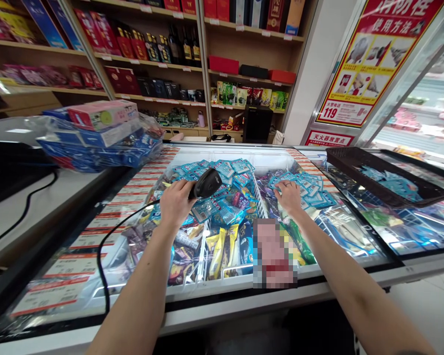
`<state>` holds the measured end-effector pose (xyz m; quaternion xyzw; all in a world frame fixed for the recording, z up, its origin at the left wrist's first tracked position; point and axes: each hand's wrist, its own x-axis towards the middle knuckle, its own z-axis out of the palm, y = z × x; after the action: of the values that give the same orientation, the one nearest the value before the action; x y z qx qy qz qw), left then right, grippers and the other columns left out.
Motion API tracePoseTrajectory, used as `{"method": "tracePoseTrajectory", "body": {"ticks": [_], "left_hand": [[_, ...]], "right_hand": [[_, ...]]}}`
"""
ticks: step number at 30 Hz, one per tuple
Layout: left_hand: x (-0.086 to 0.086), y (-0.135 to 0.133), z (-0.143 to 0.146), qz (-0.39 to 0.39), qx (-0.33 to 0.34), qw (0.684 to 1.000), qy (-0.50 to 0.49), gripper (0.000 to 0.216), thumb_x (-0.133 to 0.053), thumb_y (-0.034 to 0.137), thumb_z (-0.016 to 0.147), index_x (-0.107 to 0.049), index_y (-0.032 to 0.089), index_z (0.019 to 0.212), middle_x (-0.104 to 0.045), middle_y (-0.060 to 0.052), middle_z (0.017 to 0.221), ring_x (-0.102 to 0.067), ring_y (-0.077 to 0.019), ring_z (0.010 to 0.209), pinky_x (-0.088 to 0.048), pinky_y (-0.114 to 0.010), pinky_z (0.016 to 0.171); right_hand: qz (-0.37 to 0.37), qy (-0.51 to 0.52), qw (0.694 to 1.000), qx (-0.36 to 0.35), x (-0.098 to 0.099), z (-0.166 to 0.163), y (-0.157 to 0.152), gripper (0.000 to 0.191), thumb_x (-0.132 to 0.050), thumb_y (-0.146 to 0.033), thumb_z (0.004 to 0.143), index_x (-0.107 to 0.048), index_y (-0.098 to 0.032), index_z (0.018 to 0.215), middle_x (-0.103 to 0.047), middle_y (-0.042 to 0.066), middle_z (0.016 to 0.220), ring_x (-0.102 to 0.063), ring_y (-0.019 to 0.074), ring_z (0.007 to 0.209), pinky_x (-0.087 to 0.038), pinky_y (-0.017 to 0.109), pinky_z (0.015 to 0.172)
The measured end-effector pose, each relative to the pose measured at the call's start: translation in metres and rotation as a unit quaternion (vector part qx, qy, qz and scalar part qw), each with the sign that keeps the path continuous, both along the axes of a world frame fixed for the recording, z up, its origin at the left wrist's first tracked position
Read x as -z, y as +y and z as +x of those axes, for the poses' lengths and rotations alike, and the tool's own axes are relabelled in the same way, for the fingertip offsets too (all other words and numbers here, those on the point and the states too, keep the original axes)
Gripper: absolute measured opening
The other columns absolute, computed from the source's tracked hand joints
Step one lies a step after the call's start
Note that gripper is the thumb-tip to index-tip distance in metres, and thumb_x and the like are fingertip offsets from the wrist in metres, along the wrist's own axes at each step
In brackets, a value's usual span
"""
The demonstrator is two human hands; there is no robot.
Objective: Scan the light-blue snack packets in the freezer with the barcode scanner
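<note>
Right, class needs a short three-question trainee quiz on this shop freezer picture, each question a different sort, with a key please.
1. True or false: the left hand holds a barcode scanner.
2. What does the right hand rest on: (a) blue packets, (b) the black basket, (c) a bottle?
3. What trails from the scanner across the freezer?

Key: 1 true. 2 a. 3 a black cable.

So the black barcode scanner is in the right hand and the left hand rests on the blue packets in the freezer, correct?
Not quite: the hands are swapped. The head view shows the black corded barcode scanner held in the left hand, while the right hand rests on the small blue packets in the open chest freezer.
</note>
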<state>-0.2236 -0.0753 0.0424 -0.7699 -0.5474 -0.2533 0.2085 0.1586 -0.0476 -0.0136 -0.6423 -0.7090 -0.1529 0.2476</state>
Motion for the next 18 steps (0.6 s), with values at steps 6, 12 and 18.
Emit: {"method": "tracePoseTrajectory", "body": {"ticks": [6,12,18], "left_hand": [[-0.001,0.000,-0.001,-0.003,0.002,1.000,0.004,0.034,-0.057,0.029,0.076,-0.056,0.022,0.110,-0.062,-0.009,0.099,-0.054,-0.0280,0.095,-0.042,-0.038,0.078],[-0.002,-0.001,-0.002,-0.010,0.006,1.000,0.009,0.036,-0.058,0.028,0.076,-0.056,0.022,0.111,-0.062,-0.009,0.100,-0.054,-0.0285,0.096,-0.042,-0.039,0.079],[0.001,-0.003,-0.006,-0.017,0.016,1.000,-0.005,0.036,-0.058,0.027,0.076,-0.057,0.021,0.112,-0.062,-0.010,0.100,-0.054,-0.0287,0.097,-0.041,-0.038,0.079]], "right_hand": [[-0.012,-0.013,1.000,0.005,-0.001,-0.002,0.008,0.025,-0.044,-0.030,0.089,-0.065,-0.022,0.100,-0.061,0.010,0.105,-0.046,0.0273,0.100,-0.030,0.044,0.089],[-0.015,-0.014,0.999,-0.044,-0.003,-0.016,0.006,0.026,-0.045,-0.028,0.089,-0.065,-0.023,0.105,-0.062,0.009,0.109,-0.047,0.0265,0.105,-0.029,0.042,0.093],[-0.076,0.055,0.981,-0.172,-0.009,-0.033,0.006,0.025,-0.047,-0.030,0.089,-0.070,-0.024,0.096,-0.066,0.005,0.093,-0.056,0.0198,0.088,-0.039,0.033,0.084]]}}
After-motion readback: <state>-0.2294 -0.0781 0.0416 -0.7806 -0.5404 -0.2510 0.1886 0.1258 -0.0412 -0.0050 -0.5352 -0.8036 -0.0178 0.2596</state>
